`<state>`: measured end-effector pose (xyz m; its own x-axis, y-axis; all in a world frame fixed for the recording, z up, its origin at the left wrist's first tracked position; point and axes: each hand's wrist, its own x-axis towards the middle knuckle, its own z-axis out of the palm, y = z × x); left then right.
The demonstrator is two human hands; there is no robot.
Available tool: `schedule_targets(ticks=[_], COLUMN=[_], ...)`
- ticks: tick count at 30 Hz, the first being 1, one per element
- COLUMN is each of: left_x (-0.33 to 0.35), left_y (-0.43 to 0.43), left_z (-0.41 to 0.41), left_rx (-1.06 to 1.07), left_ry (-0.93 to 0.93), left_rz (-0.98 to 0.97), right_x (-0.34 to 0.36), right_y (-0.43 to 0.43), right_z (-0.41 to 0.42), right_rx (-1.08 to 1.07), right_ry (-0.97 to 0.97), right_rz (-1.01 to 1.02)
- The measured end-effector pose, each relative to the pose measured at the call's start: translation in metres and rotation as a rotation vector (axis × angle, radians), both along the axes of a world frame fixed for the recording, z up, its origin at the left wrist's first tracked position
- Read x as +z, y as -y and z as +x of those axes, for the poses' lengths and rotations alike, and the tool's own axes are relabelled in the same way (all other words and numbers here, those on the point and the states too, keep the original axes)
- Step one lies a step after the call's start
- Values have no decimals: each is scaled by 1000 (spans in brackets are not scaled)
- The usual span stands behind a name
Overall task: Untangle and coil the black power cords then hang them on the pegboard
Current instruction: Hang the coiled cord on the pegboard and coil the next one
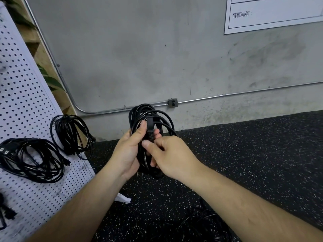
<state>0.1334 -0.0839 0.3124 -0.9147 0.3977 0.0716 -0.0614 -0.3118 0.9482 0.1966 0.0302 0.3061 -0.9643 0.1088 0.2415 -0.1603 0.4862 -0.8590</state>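
Over the floor [253,154] by its wall edge, my left hand [126,151] fingers wrap the coil [153,114]; right hand [168,154] fingers pinch its plug [150,125] onto the loops. Risk: if the grip slackens, the loops spring open and the plug slips out. The pegboard [22,95] is to my left, with hung coils [71,135] crowding its near edge and free holes above. Loose cords [199,222] underfoot may snag.

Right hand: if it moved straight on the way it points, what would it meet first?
The coiled black cord, which the right hand grips; just beyond it, probably the left hand.
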Motion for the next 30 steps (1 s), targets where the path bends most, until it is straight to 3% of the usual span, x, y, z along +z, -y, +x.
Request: schedule_targets(ticks=[4, 7, 11, 13, 15, 18, 20, 25, 28, 30], left_x=[-2, -5, 3, 4, 2, -3, -5, -6, -2, 4], left_y=[9, 13, 15, 17, 18, 16, 12, 7, 10, 12], left_z=[-11, -21, -19, -17, -14, -4, 4, 2, -5, -6], left_rx=[-23, -109, -185, -221, -233, -292, -359, -410, -481, -482], left_ry=[13, 73, 57, 42, -2, -88, -64, 36, 23, -69], left_rz=[52, 171, 141, 46, -157, -454, -545, -579, -525, -611], right_x=[2, -4, -1, 6, 13, 18, 14, 8, 12, 13], right_y=[-5, -14, -26, -32, -36, -34, -32, -30, -38, -43], right_z=[2, 0, -2, -1, -1, -4, -8, -16, -19, -18], right_rx=[79, -92, -331, -241, -118, 44, 105, 129, 99, 104], right_ry=[-57, -269, -407, -455, -521, -380, -213, -86, 10, 38], right_rz=[182, 509, 428, 539, 858, 1122, 1135, 1053, 923, 862])
